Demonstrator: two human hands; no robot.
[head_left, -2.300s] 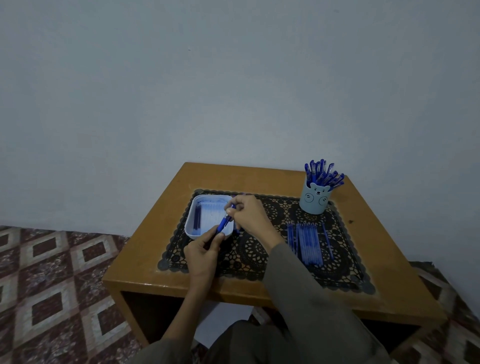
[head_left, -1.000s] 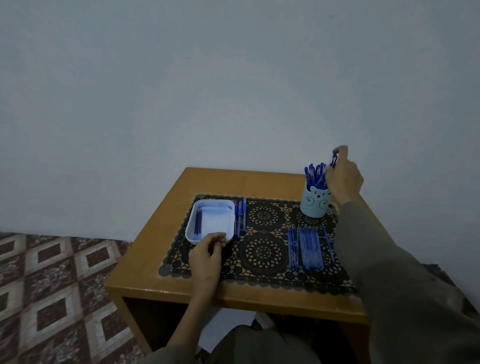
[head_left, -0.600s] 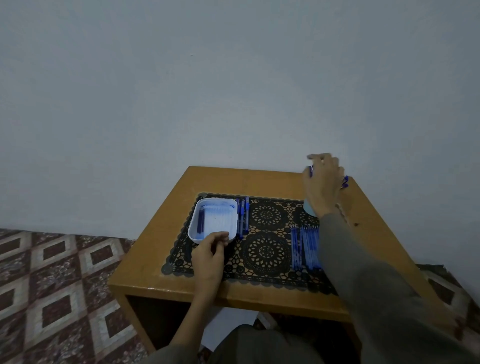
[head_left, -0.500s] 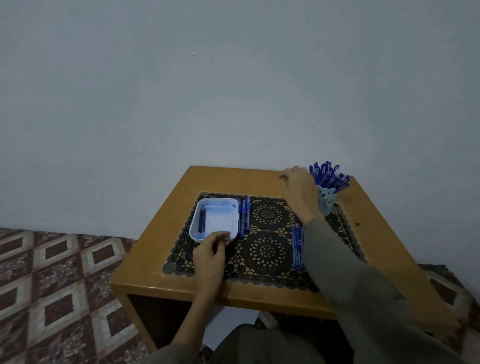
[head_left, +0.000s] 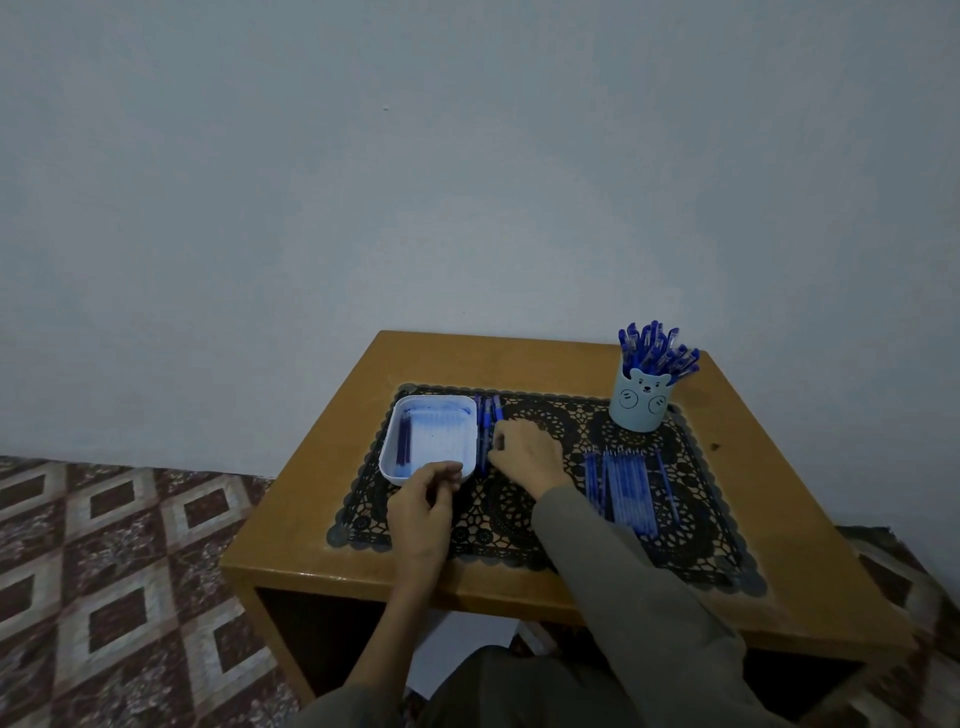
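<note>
Several blue pens (head_left: 485, 422) lie side by side on the black lace mat (head_left: 550, 525), just beside the right wall of the white tray (head_left: 390, 447). My right hand (head_left: 522, 457) is down on them with fingers curled. From this high view I cannot tell whether it has pinched one yet. My left hand (head_left: 421, 512) pinches the tray's near rim, thumb on top, which I take as steadying.

I judge the pens light, stiff and smooth, apt to roll and to drag a neighbour along. I would take the outermost one at mid-barrel, between thumb and forefinger.

The mat's openwork should slow rolling but could snag a clip. It covers most of a small wooden table (head_left: 332, 415) set against a plain pale wall. A row of refills (head_left: 621, 488) lies to the right, and a bear-faced cup (head_left: 638, 408) full of pens stands at the far right corner. Patterned tiles (head_left: 119, 561) cover the floor.
</note>
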